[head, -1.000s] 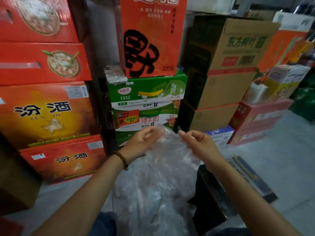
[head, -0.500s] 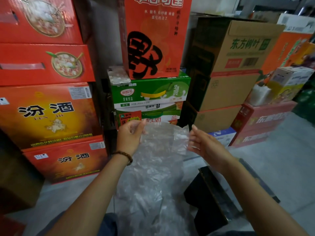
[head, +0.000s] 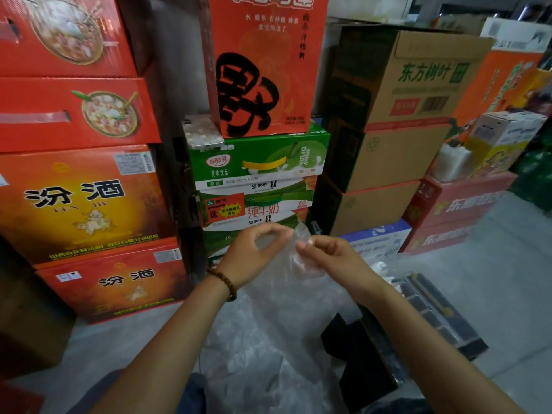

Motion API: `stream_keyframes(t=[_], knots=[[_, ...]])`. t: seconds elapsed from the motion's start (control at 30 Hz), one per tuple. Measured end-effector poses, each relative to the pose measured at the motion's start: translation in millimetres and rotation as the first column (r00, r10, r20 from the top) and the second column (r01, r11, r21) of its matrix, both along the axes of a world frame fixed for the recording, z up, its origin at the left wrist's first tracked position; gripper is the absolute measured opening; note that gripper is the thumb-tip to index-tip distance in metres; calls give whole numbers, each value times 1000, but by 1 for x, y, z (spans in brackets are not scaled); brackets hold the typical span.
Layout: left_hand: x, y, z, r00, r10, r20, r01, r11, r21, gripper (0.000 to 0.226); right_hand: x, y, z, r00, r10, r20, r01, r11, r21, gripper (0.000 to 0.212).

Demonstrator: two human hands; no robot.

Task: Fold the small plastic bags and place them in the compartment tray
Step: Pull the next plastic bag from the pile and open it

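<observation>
folding is under way: left hand [head: 254, 255] and right hand [head: 331, 258] pinch the bag [head: 298, 252] top together; next, crease it smaller for the tray [head: 433, 318].

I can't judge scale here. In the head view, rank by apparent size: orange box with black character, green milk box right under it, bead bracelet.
1. Orange box, though cropped at the top.
2. Green milk box.
3. Bead bracelet, smallest even though nearest the camera.
</observation>
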State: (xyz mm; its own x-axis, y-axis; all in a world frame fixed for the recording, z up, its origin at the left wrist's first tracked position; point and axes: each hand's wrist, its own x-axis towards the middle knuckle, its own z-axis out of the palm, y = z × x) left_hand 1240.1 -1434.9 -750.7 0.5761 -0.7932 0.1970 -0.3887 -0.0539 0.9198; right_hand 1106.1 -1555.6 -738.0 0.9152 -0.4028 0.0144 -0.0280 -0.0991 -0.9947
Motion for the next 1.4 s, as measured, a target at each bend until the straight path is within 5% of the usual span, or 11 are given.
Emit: stream_keyframes(t=[0.13,0.2,0.4,0.5,0.8,0.97,1.07,1.2,1.4], knots=[[3,-4,-3,995,49,-87,-54,997,-55,10,-1,2,1,996,91,-24,-88,992,93,10],[8,-4,-3,978,156,-136,-170,980,-99,14,-2,-1,1,992,104,-67,-96,989,115,26],[25,4,3,869,429,-245,-469,872,-137,26,-8,-13,5,983,-73,-169,59,995,-84,25],[32,9,4,841,487,-237,-527,837,-149,27,-11,-19,9,989,-98,-107,93,994,-49,34],[39,19,6,874,460,-157,-477,875,-86,35,-17,-35,14,993,-95,-71,96,995,10,48],[35,19,8,857,198,-476,-183,980,78,52,-19,-46,13,973,-230,-17,226,933,279,40],[27,17,3,869,79,-488,-29,994,109,30,-16,-52,10,944,-329,-5,306,874,378,27],[30,13,5,798,208,-566,-292,955,-60,9,-15,-59,2,990,-120,-73,136,948,288,72],[33,12,2,804,398,-442,-478,875,-82,17,-2,-35,-35,936,138,-323,-89,983,164,52]])
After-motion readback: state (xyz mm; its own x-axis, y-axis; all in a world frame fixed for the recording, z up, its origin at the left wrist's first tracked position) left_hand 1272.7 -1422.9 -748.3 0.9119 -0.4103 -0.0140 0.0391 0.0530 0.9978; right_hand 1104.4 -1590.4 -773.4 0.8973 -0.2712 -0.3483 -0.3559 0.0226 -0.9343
